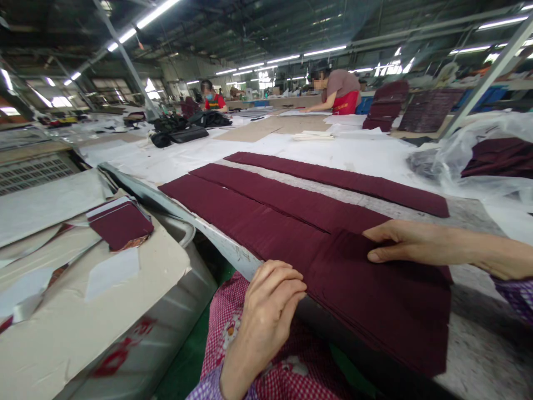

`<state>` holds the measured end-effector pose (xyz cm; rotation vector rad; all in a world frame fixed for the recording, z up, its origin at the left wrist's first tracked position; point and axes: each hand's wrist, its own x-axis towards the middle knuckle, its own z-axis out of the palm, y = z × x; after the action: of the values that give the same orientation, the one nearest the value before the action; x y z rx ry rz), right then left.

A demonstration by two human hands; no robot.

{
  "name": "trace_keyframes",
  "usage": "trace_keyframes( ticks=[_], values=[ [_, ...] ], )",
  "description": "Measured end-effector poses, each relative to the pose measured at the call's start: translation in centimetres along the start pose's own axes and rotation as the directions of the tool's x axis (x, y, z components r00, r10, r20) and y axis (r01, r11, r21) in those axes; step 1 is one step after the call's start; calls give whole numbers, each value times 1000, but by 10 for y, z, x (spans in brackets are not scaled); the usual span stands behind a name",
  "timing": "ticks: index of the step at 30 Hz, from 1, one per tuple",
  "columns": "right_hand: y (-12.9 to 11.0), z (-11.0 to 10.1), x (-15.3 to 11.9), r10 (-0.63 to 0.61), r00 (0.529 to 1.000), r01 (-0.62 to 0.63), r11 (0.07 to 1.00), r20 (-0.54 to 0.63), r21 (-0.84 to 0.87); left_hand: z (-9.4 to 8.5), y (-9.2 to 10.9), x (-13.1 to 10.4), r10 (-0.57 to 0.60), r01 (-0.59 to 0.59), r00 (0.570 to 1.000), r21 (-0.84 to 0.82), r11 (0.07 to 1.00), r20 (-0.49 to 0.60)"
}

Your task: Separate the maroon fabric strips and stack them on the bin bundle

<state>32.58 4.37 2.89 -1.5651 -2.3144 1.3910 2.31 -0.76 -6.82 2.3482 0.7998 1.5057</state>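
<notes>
White table (233, 248) bears maroon cloth pieces (387, 294), long axis diagonal: far left to near right. Right hand (420, 242) lies on top, unclenched; left hand (266, 311), loosely curled, at near long edge. Grip unclear for both.

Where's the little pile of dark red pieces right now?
On the left side of the head view, the little pile sits on the beige-covered surface, just beyond a loose pale piece.
</notes>
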Motion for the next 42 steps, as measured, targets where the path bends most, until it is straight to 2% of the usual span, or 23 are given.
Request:
trace_keyframes(
  ticks=[3, 14, 16, 20, 21, 23, 26, 29, 34, 42],
  values=[
    [-1, -2, -3, 15, 999, -21, 994, 51, 111, 0, -1, 0, 2, -2, 1000, -9, 1000, 3],
    [-11, -4, -14, -6, 997, -15, 959, 72, 282, -4, -1, 3, 22, -23, 999, 8, 1000, 32],
    [-15, -6, -18, 6, 1000, -13, 943, 22, 331, -4, -1, 3, 21, -21, 999, 3, 1000, 34],
    [-25, -14, -30, 162, 976, -92, 911, -144, 403, -4, -1, 2, 13, -13, 999, -3, 1000, 36],
    [-26, -15, -32, 180, 973, -104, 903, -147, 417, -4, -1, 1, 9, -8, 999, -13, 1000, 34],
    [-28, -13, -30, 138, 986, -84, 896, -93, 436, -4, -2, -1, -20, 21, 1000, -53, 998, 12],
    [-24, -3, -16, 6, 999, -28, 907, 53, 421, -3, -4, -5, -128, 121, 990, -105, 987, -66],
    [-12, 6, 1, 7, 990, -52, 945, 139, 323, -3, -6, -7, -192, 180, 976, -114, 977, -102],
    [3, 5, 12, 87, 995, -93, 989, 54, 111, -3, -7, -6, -179, 167, 979, -131, 977, -93],
    [1, 2, 11, 95, 995, -94, 995, 38, -34, -4, -7, -5, -155, 142, 983, -125, 982, -97]
  ],
)
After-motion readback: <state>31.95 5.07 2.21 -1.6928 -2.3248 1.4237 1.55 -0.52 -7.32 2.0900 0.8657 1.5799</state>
